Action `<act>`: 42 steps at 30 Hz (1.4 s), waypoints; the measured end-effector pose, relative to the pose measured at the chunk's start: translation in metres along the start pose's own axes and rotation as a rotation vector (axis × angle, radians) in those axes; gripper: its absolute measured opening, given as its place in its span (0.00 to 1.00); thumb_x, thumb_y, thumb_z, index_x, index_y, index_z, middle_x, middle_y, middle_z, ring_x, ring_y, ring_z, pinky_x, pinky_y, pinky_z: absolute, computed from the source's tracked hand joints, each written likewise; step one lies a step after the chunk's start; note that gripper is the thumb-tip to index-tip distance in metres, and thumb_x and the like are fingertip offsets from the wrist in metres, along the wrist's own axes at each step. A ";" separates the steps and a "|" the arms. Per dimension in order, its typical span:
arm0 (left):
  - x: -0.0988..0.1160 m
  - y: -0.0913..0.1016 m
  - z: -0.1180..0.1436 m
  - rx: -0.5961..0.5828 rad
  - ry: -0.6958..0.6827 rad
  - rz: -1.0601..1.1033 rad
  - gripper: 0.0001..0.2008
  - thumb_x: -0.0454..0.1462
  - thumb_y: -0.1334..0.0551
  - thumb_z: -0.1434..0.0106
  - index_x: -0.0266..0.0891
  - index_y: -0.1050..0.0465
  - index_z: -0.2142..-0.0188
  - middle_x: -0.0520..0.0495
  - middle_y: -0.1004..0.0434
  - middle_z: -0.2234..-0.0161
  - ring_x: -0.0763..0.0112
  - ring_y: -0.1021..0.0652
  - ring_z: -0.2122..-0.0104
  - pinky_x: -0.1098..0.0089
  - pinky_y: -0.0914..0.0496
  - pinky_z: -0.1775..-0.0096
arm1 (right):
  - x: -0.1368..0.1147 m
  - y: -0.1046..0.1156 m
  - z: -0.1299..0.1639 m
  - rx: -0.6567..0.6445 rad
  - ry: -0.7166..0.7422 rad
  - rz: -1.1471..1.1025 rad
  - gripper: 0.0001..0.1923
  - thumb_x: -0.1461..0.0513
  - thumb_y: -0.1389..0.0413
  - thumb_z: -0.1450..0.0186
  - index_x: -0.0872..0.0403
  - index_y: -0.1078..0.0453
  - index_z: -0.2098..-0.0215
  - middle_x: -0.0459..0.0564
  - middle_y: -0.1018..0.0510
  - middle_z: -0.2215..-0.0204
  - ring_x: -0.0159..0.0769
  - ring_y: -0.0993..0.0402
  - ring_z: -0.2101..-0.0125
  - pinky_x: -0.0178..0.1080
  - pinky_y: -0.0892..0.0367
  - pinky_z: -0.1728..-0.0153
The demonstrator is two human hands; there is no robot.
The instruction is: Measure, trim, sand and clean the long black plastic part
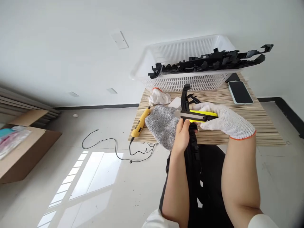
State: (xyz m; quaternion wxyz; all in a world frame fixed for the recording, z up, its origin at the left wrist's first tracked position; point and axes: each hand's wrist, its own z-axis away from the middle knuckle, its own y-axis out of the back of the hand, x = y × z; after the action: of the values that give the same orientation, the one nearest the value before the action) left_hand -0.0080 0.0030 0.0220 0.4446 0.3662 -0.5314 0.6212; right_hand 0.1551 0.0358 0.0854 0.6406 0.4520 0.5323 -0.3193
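Observation:
My bare left hand (182,136) is closed round a long black plastic part (184,98), which stands up from the table edge and runs down over my lap. In a white knit glove with an orange cuff, my right hand (219,117) grips a yellow and black utility knife (201,116). The knife lies across the black part, its blade pointing left, just above my left fingers. Whether the blade touches the plastic I cannot tell. Beneath and left of my hands is a grey speckled cloth (163,125).
A white plastic basket (182,83) stands at the back, with several black plastic parts (213,61) across its front rim. On the striped table (256,126) are a phone (240,92), a white glove (159,97) and a yellow corded tool (140,123). Its cable (116,150) trails over the floor.

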 end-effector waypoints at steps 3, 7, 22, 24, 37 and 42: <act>0.000 0.000 0.000 -0.120 0.003 -0.021 0.15 0.50 0.39 0.33 0.40 0.26 0.63 0.49 0.23 0.67 0.69 0.22 0.69 0.71 0.27 0.68 | 0.002 -0.004 -0.006 0.040 0.033 -0.034 0.12 0.60 0.34 0.45 0.48 0.23 0.61 0.47 0.21 0.53 0.40 0.24 0.55 0.41 0.28 0.56; 0.003 0.004 0.001 -0.239 0.028 -0.046 0.16 0.51 0.38 0.35 0.40 0.25 0.65 0.48 0.21 0.67 0.66 0.21 0.69 0.68 0.25 0.68 | 0.004 -0.005 -0.010 0.011 -0.045 -0.004 0.14 0.58 0.34 0.44 0.50 0.22 0.58 0.47 0.19 0.66 0.35 0.25 0.70 0.38 0.29 0.69; -0.005 0.010 -0.004 -0.075 0.040 -0.087 0.20 0.53 0.35 0.38 0.38 0.24 0.74 0.48 0.24 0.78 0.60 0.20 0.71 0.69 0.28 0.74 | 0.000 -0.009 -0.010 -0.087 -0.138 0.017 0.24 0.63 0.36 0.44 0.50 0.23 0.49 0.47 0.20 0.72 0.32 0.27 0.77 0.33 0.33 0.80; -0.003 0.009 -0.004 -0.116 0.046 -0.070 0.19 0.53 0.36 0.38 0.38 0.23 0.71 0.47 0.22 0.76 0.59 0.19 0.69 0.68 0.27 0.72 | 0.001 -0.009 -0.010 -0.061 -0.131 0.019 0.25 0.62 0.36 0.44 0.50 0.23 0.48 0.48 0.19 0.71 0.32 0.26 0.77 0.34 0.32 0.79; 0.005 0.010 0.004 -0.411 0.230 0.028 0.21 0.52 0.33 0.39 0.38 0.28 0.58 0.45 0.19 0.68 0.61 0.17 0.69 0.65 0.23 0.67 | -0.002 -0.018 -0.017 0.349 0.056 0.013 0.23 0.56 0.36 0.42 0.46 0.25 0.48 0.47 0.20 0.63 0.37 0.25 0.68 0.39 0.27 0.69; 0.006 -0.001 0.007 -0.395 0.158 0.009 0.20 0.52 0.36 0.36 0.36 0.31 0.65 0.48 0.24 0.73 0.70 0.21 0.74 0.70 0.24 0.69 | -0.004 -0.012 -0.012 0.382 0.053 -0.017 0.23 0.57 0.35 0.43 0.48 0.25 0.49 0.47 0.21 0.66 0.35 0.27 0.72 0.38 0.29 0.74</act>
State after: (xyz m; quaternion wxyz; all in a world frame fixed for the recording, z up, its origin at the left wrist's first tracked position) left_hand -0.0096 -0.0031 0.0287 0.5453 0.2198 -0.6078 0.5338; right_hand 0.1385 0.0414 0.0860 0.5262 0.5691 0.4827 -0.4078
